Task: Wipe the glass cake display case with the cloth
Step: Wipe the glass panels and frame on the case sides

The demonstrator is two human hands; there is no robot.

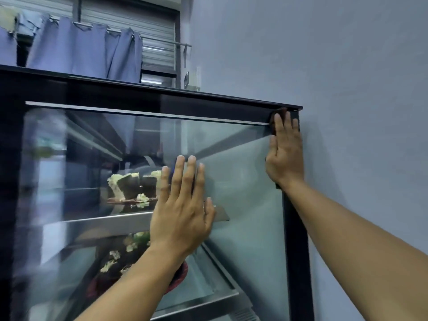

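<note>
Head view: the right hand (285,151), fingers flat and extended, pressed a dark cloth (278,117) against the display case (243,181) at its top right corner; the left hand (183,205) lay splayed, empty, on mid-glass.

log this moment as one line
right hand: flat, pressing cloth at top right corner of display case | left hand: flat on glass, no cloth | cake: inside

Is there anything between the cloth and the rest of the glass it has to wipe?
Only the left hand, pressed flat on the glass near mid-pane. The right hand presses the cloth at the top right corner; the pane between them looks bare.
</note>
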